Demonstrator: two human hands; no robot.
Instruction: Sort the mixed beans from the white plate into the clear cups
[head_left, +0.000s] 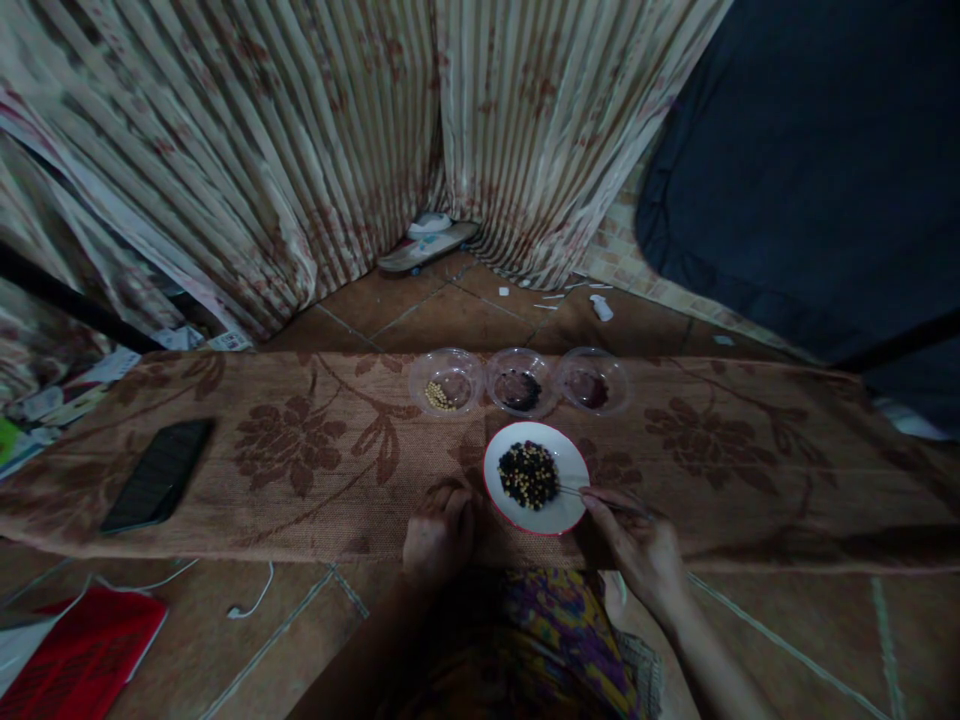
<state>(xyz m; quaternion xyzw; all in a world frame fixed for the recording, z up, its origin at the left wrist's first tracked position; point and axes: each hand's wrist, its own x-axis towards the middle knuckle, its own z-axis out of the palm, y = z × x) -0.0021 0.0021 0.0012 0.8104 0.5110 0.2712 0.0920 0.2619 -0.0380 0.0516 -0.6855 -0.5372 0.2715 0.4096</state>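
Observation:
My right hand (641, 548) is closed around slim metal tweezers (571, 491), whose tips reach into a white plate (564, 455) with a red rim. A mixed heap of beans (528, 475), mostly black with yellow ones among them, lies on the plate, at the tweezers' tips. Left of the plate, my left hand (439, 530) rests on the cloth as a loose fist, with nothing visible in it. Behind the plate three clear plastic bowls stand in a row. The left bowl (466, 362) has yellow beans, the middle bowl (517, 357) black ones, the right bowl (616, 378) dark red ones.
A brown flowered cloth (360, 520) covers the narrow table. A black phone (159, 474) lies at its left end. Beyond the table are a skateboard (427, 248), white scraps on the tiled floor (420, 310) and striped curtains (360, 130). A red bag (97, 640) lies lower left.

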